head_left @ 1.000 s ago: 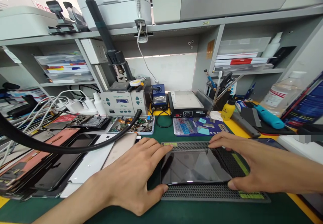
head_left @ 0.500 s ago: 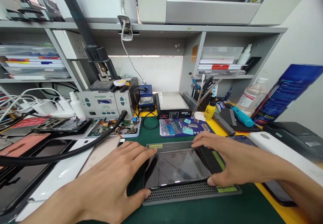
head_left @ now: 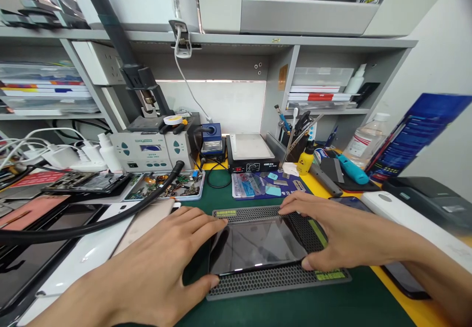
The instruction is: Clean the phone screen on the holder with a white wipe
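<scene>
A black smartphone (head_left: 258, 243) lies glossy side up, its surface reflecting light, on a grey honeycomb-patterned mat (head_left: 265, 282) with yellow-green labels. My left hand (head_left: 173, 253) grips its left end, thumb at the near corner and fingers at the far one. At the right end, my right hand (head_left: 339, 228) spans the phone in the same way, its thumb on the near edge and fingertips at the far corner. Both palms stay off the phone. Part of the phone's left edge is hidden behind my left fingers.
Left of the mat lie several phones and panels, including a white back cover (head_left: 83, 258), crossed by a black hose (head_left: 110, 226). Behind are a parts tray (head_left: 201, 189), a heating plate (head_left: 252, 152) and a yellow bottle (head_left: 305, 161). A long white device (head_left: 409, 223) lies right.
</scene>
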The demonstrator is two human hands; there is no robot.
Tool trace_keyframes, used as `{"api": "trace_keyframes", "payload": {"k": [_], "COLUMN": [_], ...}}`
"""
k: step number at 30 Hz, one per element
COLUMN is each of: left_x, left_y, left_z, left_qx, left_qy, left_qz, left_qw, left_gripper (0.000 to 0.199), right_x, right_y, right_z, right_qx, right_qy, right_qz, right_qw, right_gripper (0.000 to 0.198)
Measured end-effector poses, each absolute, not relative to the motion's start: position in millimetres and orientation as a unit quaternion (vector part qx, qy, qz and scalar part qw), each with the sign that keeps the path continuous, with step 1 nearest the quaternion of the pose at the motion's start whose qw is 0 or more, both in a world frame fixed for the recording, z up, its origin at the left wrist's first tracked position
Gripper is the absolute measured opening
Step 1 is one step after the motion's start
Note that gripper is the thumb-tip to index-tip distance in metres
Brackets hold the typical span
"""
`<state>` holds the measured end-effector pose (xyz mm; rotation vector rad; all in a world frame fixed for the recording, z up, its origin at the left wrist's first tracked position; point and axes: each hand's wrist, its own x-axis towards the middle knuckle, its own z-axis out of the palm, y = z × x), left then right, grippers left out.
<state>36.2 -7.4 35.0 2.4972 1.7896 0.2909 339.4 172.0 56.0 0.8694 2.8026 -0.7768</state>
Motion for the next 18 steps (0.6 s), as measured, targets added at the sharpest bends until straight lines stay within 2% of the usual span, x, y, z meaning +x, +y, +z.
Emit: {"api": "trace_keyframes", "payload": {"k": [12,18], "left_x": [39.3,33.4], "left_y": [-5.8,-3.8], "left_z": [41.8,47.2], "left_qx": [0.805,0.808], "left_qy": [0.586,0.577], "left_qz": [0.066,0.072], "left_qw": [0.063,0.091], "left_gripper": [0.067,0.061], "right_x": [344.0,345.4], "right_y": [173.5,177.9], "right_z": [46.8,36.6], "right_qx": [0.28,0.276], "right_qy": [0.934,0.941], "right_qz": [-0.22,-0.197], "right_qw": [0.027,-0.011], "right_gripper": [0.076,0.07]}}
